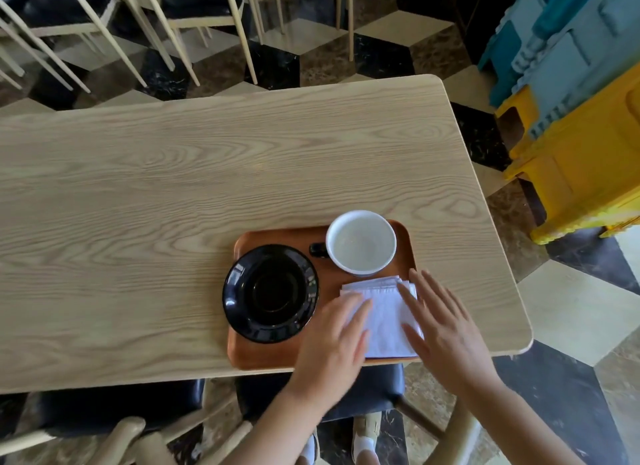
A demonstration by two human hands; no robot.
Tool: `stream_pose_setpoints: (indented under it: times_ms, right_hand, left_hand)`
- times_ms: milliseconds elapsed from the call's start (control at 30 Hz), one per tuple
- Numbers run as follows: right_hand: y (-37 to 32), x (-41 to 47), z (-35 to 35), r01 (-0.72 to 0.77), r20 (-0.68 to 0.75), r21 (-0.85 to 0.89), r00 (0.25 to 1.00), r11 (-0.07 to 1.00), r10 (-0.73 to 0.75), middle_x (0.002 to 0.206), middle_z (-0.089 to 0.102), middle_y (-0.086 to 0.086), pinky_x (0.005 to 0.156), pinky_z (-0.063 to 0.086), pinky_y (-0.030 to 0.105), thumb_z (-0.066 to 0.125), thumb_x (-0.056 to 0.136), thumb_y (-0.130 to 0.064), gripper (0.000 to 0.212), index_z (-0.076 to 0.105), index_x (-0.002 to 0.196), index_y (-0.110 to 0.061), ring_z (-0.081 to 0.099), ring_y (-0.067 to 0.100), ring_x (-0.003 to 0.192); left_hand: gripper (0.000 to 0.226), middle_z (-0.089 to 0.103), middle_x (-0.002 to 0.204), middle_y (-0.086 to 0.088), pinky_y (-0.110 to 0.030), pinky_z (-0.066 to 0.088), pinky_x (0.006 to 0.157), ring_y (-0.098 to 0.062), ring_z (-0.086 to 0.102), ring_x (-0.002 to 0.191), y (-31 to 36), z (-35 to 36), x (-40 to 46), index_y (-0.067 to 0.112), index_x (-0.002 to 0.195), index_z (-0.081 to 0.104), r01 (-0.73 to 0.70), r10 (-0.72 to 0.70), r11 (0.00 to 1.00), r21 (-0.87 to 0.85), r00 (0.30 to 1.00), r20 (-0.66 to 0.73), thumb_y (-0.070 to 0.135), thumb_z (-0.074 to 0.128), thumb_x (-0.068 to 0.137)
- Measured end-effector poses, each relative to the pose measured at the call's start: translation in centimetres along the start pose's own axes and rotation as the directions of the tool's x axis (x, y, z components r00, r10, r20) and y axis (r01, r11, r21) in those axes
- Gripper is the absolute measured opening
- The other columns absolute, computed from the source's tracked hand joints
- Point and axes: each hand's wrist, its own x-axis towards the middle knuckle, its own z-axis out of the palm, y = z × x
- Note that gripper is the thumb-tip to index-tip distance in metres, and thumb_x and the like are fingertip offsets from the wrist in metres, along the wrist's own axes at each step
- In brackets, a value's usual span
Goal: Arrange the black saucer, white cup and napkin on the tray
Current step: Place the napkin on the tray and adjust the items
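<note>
Currently all three items sat on the tray (277,238), which lay at the near edge of the table (173,187). Saucer (270,293) occupied the left half, its left rim overhanging the tray edge. Cup (361,243) stood upright and empty at the far right corner, dark handle pointing left toward the saucer — apart from it, not touching. Napkin (384,312), folded and white, lay in the near right corner just in front of the cup.

Left hand (334,347) was open, fingers spread flat over the napkin's left side. Right hand (446,329) was likewise open and flat along its right side; neither gripped anything. Judgement: the flat palms served to smooth or square the napkin against the tray — a finishing step, with the arrangement nearly complete.

Not resolved: both hands were motion-blurred, so contact with the napkin versus hovering just above it could not be told. The napkin's near corners and the tray's near right rim were covered by the hands. Whether the saucer sat level, given its overhang, was unclear.
</note>
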Motion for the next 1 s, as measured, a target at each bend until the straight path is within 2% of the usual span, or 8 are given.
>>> stream_pose_setpoints:
  times_ms: [67, 133, 233, 367, 600, 767, 900, 1000]
  right_hand:
    - [-0.3, -1.0, 0.6, 0.037, 0.119, -0.099, 0.993, 0.994, -0.025, 0.146, 0.035, 0.011, 0.11, 0.026, 0.044, 0.015, 0.096, -0.041, 0.055, 0.042, 0.136, -0.014, 0.031, 0.03, 0.134]
    - [-0.4, -1.3, 1.1, 0.026, 0.185, -0.137, 0.983, 0.99, 0.0, 0.147, 0.035, 0.01, 0.11, 0.026, 0.044, 0.004, 0.096, -0.041, 0.061, 0.04, 0.137, -0.015, 0.031, 0.029, 0.134]
    - [-0.5, -1.4, 1.7, 0.007, 0.241, -0.129, 0.97, 0.992, 0.025, 0.145, 0.039, 0.011, 0.109, 0.017, 0.041, 0.025, 0.089, -0.037, 0.055, 0.042, 0.136, -0.015, 0.033, 0.029, 0.133]
    - [-0.7, -1.5, 2.0, -0.013, 0.266, -0.116, 0.963, 0.993, 0.044, 0.147, 0.036, 0.011, 0.11, 0.001, 0.034, 0.027, 0.087, -0.033, 0.056, 0.041, 0.137, -0.013, 0.03, 0.028, 0.135]
    - [-1.9, -1.2, 2.6, 0.015, 0.26, -0.134, 0.965, 0.991, 0.021, 0.147, 0.035, 0.011, 0.111, 0.006, 0.041, 0.026, 0.087, -0.034, 0.056, 0.041, 0.137, -0.013, 0.03, 0.027, 0.135]
    - [-3.2, -1.1, 3.0, 0.009, 0.247, -0.141, 0.969, 0.99, 0.027, 0.144, 0.04, 0.012, 0.113, 0.022, 0.042, 0.028, 0.085, -0.032, 0.056, 0.045, 0.134, -0.011, 0.037, 0.028, 0.132]
    - [-3.6, -1.2, 3.0, -0.022, 0.249, -0.115, 0.967, 0.993, 0.051, 0.145, 0.039, 0.014, 0.111, 0.0, 0.036, 0.028, 0.086, -0.031, 0.055, 0.042, 0.135, -0.009, 0.035, 0.03, 0.133]
    - [-3.8, -1.2, 3.1, -0.026, 0.22, -0.12, 0.974, 0.992, 0.052, 0.143, 0.042, 0.014, 0.115, 0.013, 0.038, 0.028, 0.086, -0.031, 0.055, 0.044, 0.133, -0.008, 0.039, 0.029, 0.131]
  left_hand:
    - [0.046, 0.051, 0.137, -0.013, -0.039, 0.045, 0.101, -0.026, 0.045, 0.129, 1.2, 1.9, -0.7, 0.009, 0.132, 0.047, -0.031, 0.013, 0.989, 0.144, 0.992, 0.125, 0.023, 0.051, 0.088]
    - [0.057, 0.044, 0.143, -0.015, -0.04, 0.044, 0.101, -0.028, 0.039, 0.133, 1.9, 2.8, -0.5, 0.008, 0.135, 0.042, 0.037, -0.078, 0.979, 0.203, 0.977, 0.197, 0.023, 0.06, 0.084]
    - [0.06, 0.042, 0.144, -0.016, -0.039, 0.042, 0.103, -0.029, 0.037, 0.133, 2.0, 3.4, -0.2, 0.008, 0.135, 0.043, 0.073, -0.158, 0.948, 0.311, 0.953, 0.258, 0.023, 0.064, 0.081]
    - [0.059, 0.04, 0.145, -0.016, -0.039, 0.04, 0.105, -0.029, 0.036, 0.134, 1.7, 3.5, -0.4, 0.009, 0.136, 0.042, 0.056, -0.161, 0.935, 0.351, 0.947, 0.276, 0.027, 0.062, 0.083]
    - [0.058, 0.036, 0.147, -0.015, -0.04, 0.039, 0.106, -0.028, 0.032, 0.136, 0.5, 2.7, -1.1, 0.008, 0.138, 0.038, 0.071, -0.171, 0.937, 0.343, 0.947, 0.271, 0.026, 0.059, 0.086]
    - [0.057, 0.037, 0.147, -0.015, -0.038, 0.038, 0.106, -0.027, 0.032, 0.136, 0.1, 2.0, -2.3, 0.008, 0.137, 0.04, 0.109, -0.204, 0.935, 0.338, 0.943, 0.262, 0.026, 0.059, 0.087]
    - [0.056, 0.039, 0.145, -0.018, -0.038, 0.04, 0.104, -0.028, 0.035, 0.134, 0.2, 1.9, -2.5, 0.006, 0.135, 0.043, 0.124, -0.21, 0.936, 0.328, 0.947, 0.243, 0.024, 0.061, 0.085]
    - [0.054, 0.034, 0.147, -0.017, -0.038, 0.037, 0.107, -0.028, 0.03, 0.137, 0.1, 2.0, -2.5, 0.006, 0.138, 0.038, 0.118, -0.205, 0.939, 0.322, 0.946, 0.25, 0.024, 0.055, 0.089]
